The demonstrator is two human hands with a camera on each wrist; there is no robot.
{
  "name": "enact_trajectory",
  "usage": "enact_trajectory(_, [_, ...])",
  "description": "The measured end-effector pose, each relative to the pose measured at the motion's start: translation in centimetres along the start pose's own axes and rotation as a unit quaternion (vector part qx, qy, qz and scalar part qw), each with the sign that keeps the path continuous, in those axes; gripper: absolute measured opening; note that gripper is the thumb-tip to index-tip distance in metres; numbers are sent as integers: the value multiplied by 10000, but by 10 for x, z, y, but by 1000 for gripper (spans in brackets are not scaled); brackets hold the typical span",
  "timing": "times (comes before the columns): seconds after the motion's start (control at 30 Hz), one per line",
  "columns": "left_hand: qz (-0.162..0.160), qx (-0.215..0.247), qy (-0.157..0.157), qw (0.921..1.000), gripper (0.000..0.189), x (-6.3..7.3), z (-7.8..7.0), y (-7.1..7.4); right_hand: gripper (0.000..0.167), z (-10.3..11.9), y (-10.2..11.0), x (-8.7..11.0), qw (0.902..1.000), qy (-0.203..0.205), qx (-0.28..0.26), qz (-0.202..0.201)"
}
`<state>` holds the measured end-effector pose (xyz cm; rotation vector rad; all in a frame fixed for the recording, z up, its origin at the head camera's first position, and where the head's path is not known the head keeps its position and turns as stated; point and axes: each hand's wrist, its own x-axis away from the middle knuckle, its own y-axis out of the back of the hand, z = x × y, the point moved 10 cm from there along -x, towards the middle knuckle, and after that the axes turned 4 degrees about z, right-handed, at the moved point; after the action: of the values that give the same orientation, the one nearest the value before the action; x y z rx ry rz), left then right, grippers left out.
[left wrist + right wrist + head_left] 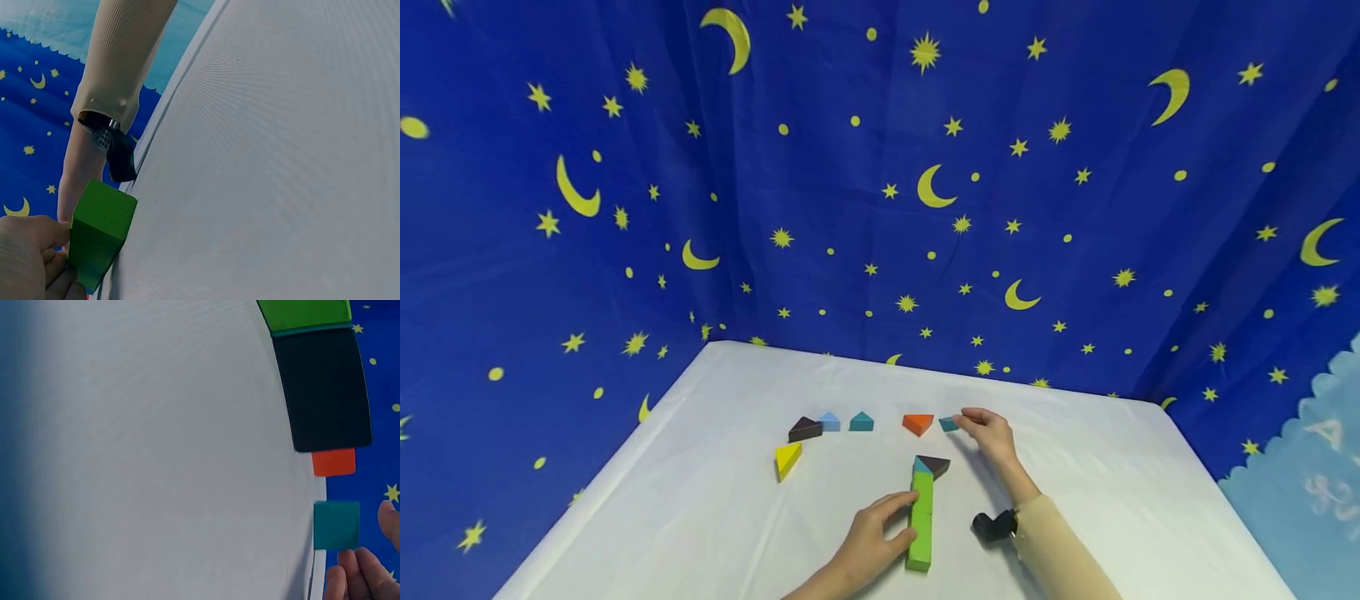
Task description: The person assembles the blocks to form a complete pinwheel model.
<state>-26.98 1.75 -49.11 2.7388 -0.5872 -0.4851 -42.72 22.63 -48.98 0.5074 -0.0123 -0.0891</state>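
Note:
Two green blocks (921, 521) lie end to end in a row on the white table. At their far end are a small blue triangular block (921, 467) and a black triangular block (936, 465). My left hand (874, 540) rests at the left side of the row, thumb and forefinger apart along it; the left wrist view shows the near end of the green block (103, 215). My right hand (991, 435) reaches to a teal triangular block (948, 424), fingertips right at its edge. In the right wrist view the thumb stands away from the teal block (336, 525).
An orange triangular block (917, 424) lies left of the teal one. Farther left are dark brown (806, 430), light blue (829, 422), teal (861, 422) and yellow (787, 460) triangular blocks. A black wrist camera (994, 527) hangs by the right sleeve. Blue star-patterned cloth (865, 208) encloses the table.

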Motion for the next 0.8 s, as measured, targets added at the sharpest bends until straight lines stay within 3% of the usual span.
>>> enact_trajectory(0.37, [34, 46, 116, 9999, 44, 2, 1, 0, 38, -3, -7, 0, 9994, 52, 321, -68])
enact_trajectory(0.8, [156, 52, 331, 9993, 44, 1, 2, -1, 43, 0, -13, -1, 9995, 68, 294, -122])
